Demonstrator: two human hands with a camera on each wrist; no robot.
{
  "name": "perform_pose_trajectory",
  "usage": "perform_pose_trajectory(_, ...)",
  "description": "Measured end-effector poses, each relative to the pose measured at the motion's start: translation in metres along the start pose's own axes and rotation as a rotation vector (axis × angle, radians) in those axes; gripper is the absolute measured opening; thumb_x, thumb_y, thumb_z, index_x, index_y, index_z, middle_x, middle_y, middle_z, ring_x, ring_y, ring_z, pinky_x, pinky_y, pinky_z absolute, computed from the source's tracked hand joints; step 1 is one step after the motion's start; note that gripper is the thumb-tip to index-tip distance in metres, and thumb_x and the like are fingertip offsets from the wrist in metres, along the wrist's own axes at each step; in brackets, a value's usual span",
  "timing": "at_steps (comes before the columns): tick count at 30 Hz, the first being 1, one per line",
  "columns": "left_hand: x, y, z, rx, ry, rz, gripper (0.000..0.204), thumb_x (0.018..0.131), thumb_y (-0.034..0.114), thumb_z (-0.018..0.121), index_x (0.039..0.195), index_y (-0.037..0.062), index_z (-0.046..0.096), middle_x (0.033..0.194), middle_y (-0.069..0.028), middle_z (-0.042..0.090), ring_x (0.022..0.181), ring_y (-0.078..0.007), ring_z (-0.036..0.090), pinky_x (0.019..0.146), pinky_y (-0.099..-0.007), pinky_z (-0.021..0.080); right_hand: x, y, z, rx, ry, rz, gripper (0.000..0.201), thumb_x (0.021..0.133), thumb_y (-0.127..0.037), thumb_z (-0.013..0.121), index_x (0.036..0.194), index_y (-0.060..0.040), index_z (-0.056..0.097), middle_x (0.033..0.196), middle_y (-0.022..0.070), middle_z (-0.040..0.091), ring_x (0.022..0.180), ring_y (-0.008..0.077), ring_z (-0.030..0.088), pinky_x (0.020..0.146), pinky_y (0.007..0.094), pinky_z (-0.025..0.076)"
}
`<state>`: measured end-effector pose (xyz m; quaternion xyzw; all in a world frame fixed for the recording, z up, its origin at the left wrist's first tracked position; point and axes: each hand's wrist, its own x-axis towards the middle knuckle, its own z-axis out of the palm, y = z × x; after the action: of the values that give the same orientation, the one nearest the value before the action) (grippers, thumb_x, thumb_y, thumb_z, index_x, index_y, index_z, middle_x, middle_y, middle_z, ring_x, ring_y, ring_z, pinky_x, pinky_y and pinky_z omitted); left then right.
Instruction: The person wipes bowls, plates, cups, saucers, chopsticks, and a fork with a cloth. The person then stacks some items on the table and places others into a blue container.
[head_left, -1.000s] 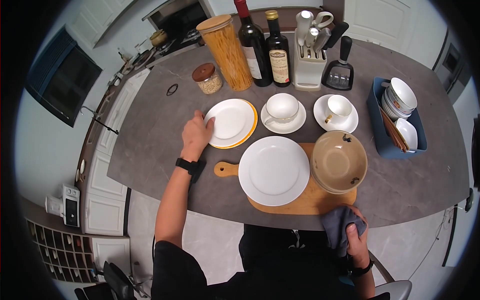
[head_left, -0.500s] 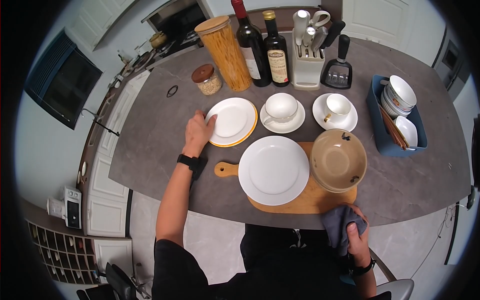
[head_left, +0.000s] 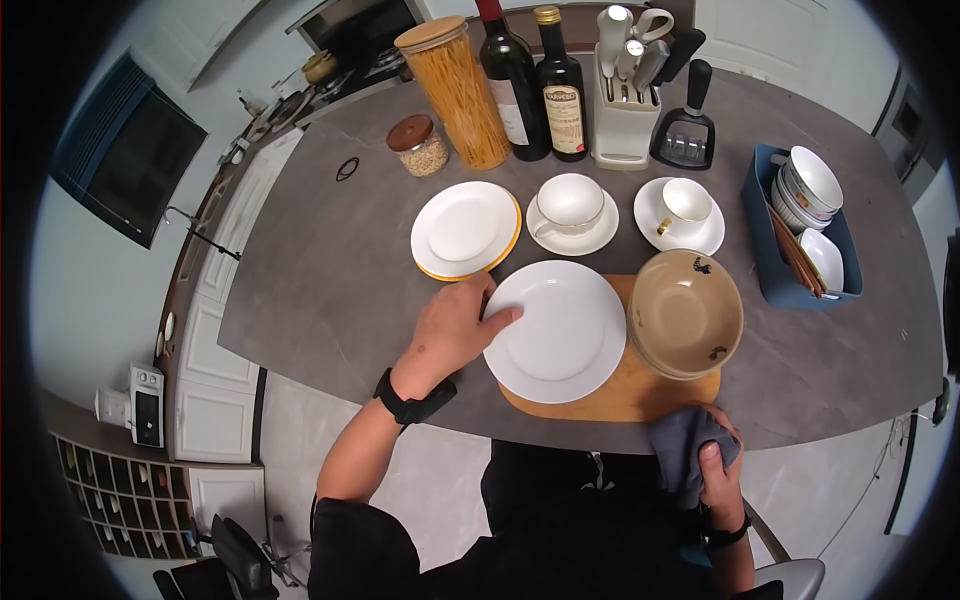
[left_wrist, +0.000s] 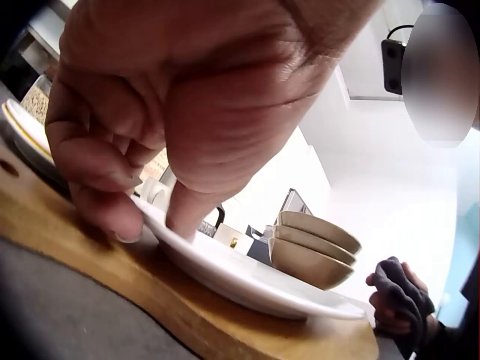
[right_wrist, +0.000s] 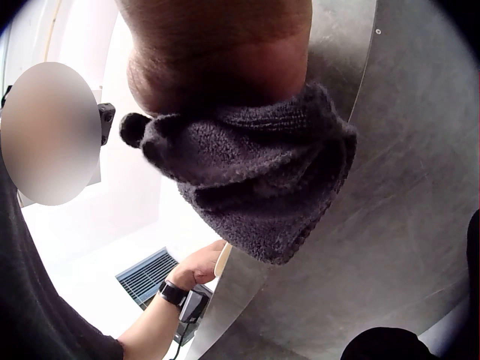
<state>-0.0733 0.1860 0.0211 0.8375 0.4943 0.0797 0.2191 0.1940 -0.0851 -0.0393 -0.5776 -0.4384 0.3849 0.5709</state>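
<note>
My left hand (head_left: 448,338) pinches the left rim of a large white plate (head_left: 562,335). In the left wrist view the thumb lies on top of this plate (left_wrist: 247,277), the fingers at its edge, close over the wooden cutting board (left_wrist: 112,259). Beside the plate, on the same board, sits a stack of tan bowls (head_left: 685,312). My right hand (head_left: 722,482) grips a bunched dark grey cloth (head_left: 682,458) at the table's front edge. The cloth (right_wrist: 255,172) hangs in folds in the right wrist view, hiding most of the fingers.
White plates with a yellow-edged one beneath (head_left: 463,230) lie behind the left hand. Two cups on saucers (head_left: 570,205) stand behind the board. Farther back are a pasta jar (head_left: 455,95), bottles (head_left: 563,100) and a knife block (head_left: 625,125). A blue bin (head_left: 775,270) holds bowls at right.
My left hand has left the smaller stacked plates and moved right and nearer, onto the large white plate's rim. The right hand keeps hold of the cloth. The view has shifted slightly.
</note>
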Motion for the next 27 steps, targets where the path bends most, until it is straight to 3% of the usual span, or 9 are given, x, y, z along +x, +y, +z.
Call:
perform_pose_trajectory(4, -0.006, -0.010, 0.001, -0.165, 0.033, 0.071, 0.027, 0.095, 0.025, 0.071, 0.102, 0.0006, 0.061, 0.069, -0.0079, 0.062, 0.065, -0.0176, 0.064, 0.060, -0.0349, 0.050, -0.001, -0.001, -0.002, -0.010, -0.002, 0.001, 0.068, 0.094, -0.051, 0.058, 0.126, 0.0080, 0.061, 0.102, 0.0176, 0.072, 0.097, 0.0256, 0.070, 0.090, 0.0345, 0.052)
perform_pose_trajectory(6, -0.018, -0.001, -0.017, -0.691, -0.114, -0.125, 0.022, 0.101, 0.021, 0.064, 0.110, 0.0031, 0.056, 0.074, -0.0033, 0.065, 0.062, -0.0102, 0.063, 0.055, -0.0276, 0.050, -0.001, 0.001, -0.003, -0.003, -0.001, -0.006, 0.068, 0.094, -0.051, 0.058, 0.126, 0.0079, 0.061, 0.103, 0.0177, 0.072, 0.097, 0.0257, 0.070, 0.090, 0.0346, 0.052)
perform_pose_trajectory(7, -0.021, -0.008, -0.020, -0.713, -0.066, -0.080, 0.019, 0.105, 0.018, 0.059, 0.116, 0.0040, 0.054, 0.080, -0.0020, 0.069, 0.061, -0.0043, 0.061, 0.052, -0.0226, 0.048, -0.001, 0.002, -0.003, 0.001, -0.004, -0.010, 0.067, 0.094, -0.051, 0.058, 0.126, 0.0078, 0.062, 0.103, 0.0177, 0.072, 0.097, 0.0258, 0.071, 0.090, 0.0347, 0.052)
perform_pose_trajectory(10, -0.008, -0.046, -0.019, -0.837, 0.186, 0.006, 0.022, 0.105, 0.017, 0.060, 0.117, -0.0007, 0.057, 0.092, -0.0059, 0.072, 0.077, -0.0079, 0.067, 0.069, -0.0243, 0.054, 0.000, 0.001, -0.003, 0.002, -0.016, -0.019, 0.067, 0.094, -0.050, 0.058, 0.126, 0.0080, 0.061, 0.103, 0.0178, 0.072, 0.097, 0.0258, 0.071, 0.090, 0.0346, 0.052)
perform_pose_trajectory(12, 0.005, -0.059, -0.036, -0.919, 0.234, -0.095, 0.024, 0.105, 0.018, 0.060, 0.117, -0.0027, 0.058, 0.095, -0.0061, 0.072, 0.083, -0.0092, 0.068, 0.075, -0.0245, 0.053, 0.000, 0.001, -0.002, 0.019, -0.026, -0.016, 0.067, 0.094, -0.050, 0.058, 0.126, 0.0081, 0.061, 0.103, 0.0178, 0.072, 0.097, 0.0258, 0.071, 0.090, 0.0346, 0.052)
perform_pose_trajectory(13, 0.015, -0.072, -0.041, -0.863, 0.266, -0.120, 0.026, 0.105, 0.020, 0.059, 0.117, -0.0025, 0.058, 0.095, -0.0069, 0.072, 0.083, -0.0092, 0.067, 0.075, -0.0246, 0.053, 0.001, 0.001, -0.002, 0.030, -0.030, -0.014, 0.067, 0.094, -0.051, 0.058, 0.126, 0.0082, 0.061, 0.103, 0.0178, 0.072, 0.097, 0.0259, 0.071, 0.090, 0.0346, 0.052)
perform_pose_trajectory(16, 0.051, -0.110, -0.042, -0.813, 0.376, -0.173, 0.028, 0.104, 0.022, 0.060, 0.117, -0.0024, 0.057, 0.084, -0.0063, 0.069, 0.064, -0.0096, 0.064, 0.051, -0.0251, 0.048, 0.001, 0.000, -0.002, 0.022, -0.033, -0.022, 0.068, 0.094, -0.051, 0.059, 0.127, 0.0084, 0.061, 0.103, 0.0176, 0.072, 0.097, 0.0261, 0.070, 0.090, 0.0347, 0.052)
perform_pose_trajectory(19, 0.075, -0.126, -0.039, -0.752, 0.368, -0.205, 0.030, 0.103, 0.023, 0.061, 0.117, -0.0023, 0.056, 0.079, -0.0052, 0.066, 0.057, -0.0093, 0.060, 0.042, -0.0251, 0.043, -0.001, 0.002, -0.003, -0.003, -0.011, -0.025, 0.067, 0.094, -0.051, 0.059, 0.126, 0.0084, 0.061, 0.102, 0.0182, 0.072, 0.097, 0.0267, 0.070, 0.090, 0.0349, 0.052)
perform_pose_trajectory(27, 0.093, -0.134, -0.030, -0.644, 0.401, -0.246, 0.035, 0.099, 0.027, 0.066, 0.116, -0.0029, 0.059, 0.081, -0.0080, 0.068, 0.060, -0.0114, 0.063, 0.047, -0.0261, 0.048, 0.001, 0.002, -0.005, -0.030, -0.021, -0.052, 0.064, 0.094, -0.048, 0.058, 0.126, 0.0080, 0.061, 0.103, 0.0189, 0.072, 0.096, 0.0278, 0.071, 0.089, 0.0352, 0.053)
